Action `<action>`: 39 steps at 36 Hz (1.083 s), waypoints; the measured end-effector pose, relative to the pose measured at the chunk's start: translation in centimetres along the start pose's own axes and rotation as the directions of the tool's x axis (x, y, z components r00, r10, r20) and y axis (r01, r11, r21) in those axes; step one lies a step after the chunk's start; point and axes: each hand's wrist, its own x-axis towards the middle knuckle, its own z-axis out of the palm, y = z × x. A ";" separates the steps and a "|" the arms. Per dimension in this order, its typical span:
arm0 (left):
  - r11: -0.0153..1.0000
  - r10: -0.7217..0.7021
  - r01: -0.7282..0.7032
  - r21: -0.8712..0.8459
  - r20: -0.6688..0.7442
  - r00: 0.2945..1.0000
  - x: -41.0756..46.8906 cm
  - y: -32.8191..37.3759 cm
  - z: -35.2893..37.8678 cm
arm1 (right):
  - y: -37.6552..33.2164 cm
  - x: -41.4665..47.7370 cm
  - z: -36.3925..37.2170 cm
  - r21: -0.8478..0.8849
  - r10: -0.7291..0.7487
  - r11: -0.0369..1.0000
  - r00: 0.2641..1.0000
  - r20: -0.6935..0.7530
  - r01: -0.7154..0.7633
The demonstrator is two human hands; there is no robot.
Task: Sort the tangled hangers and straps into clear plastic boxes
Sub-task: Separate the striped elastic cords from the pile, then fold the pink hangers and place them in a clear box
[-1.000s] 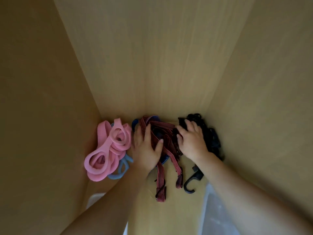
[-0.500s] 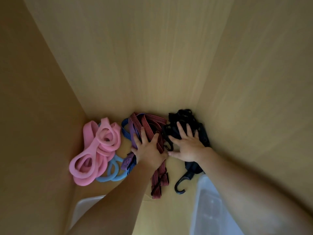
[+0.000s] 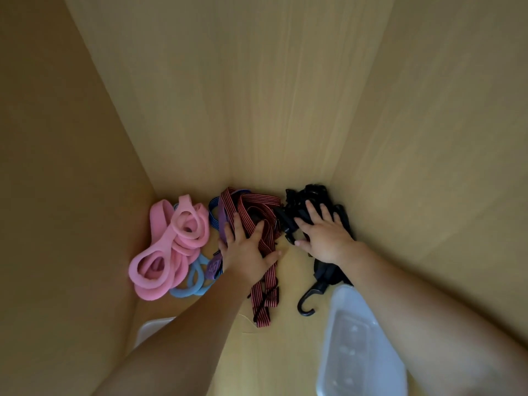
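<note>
Straps heaped along far side of wooden shelf floor (image 3: 288,355), against back wall. Far left: pink bands (image 3: 168,244), looped and coiled, touching left wall. Light blue band (image 3: 194,284) just beside, partly under pink loops. Next right: blue strap (image 3: 213,214) and purple strap (image 3: 223,215), side by side, lower parts hidden under left hand. Centre: red-and-black striped strap (image 3: 254,210), folded over itself, two ends trailing toward near side. Far right corner: black strap bundle (image 3: 311,195), tangled, black hook (image 3: 307,305) sticking out on its near side.

Left hand (image 3: 245,252) flat on striped strap, fingers spread, thumb out to right, palm pressing down. Right hand (image 3: 323,235) flat on black bundle, fingers spread, tips over tangle. Hands near each other, apart.

Clear plastic box (image 3: 357,338) at near right, just beside hook, partly covered by right forearm. Second pale box (image 3: 151,328) at near left, only a corner showing past left forearm; contents impossible to tell.
</note>
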 end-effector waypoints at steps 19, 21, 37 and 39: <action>0.935 0.143 -0.198 -0.294 -0.197 0.970 -6.8 -2.2 -1.8 | -4.0 -10.6 -0.7 0.386 0.032 0.907 0.887 -0.461 0.168; 0.932 0.199 -0.241 -0.272 -0.171 0.965 -7.7 -2.2 -1.5 | -4.1 -12.4 0.2 0.377 0.046 0.915 0.890 -0.453 0.144; 0.919 0.354 -0.354 -0.173 -0.033 0.935 -16.0 -1.8 1.0 | -3.1 -25.4 7.9 0.381 -0.054 0.920 0.993 -0.108 0.091; 0.924 0.321 -0.328 -0.198 -0.068 0.945 -17.4 -1.6 1.2 | -2.9 -26.0 8.1 0.314 -0.108 0.940 0.990 -0.086 0.130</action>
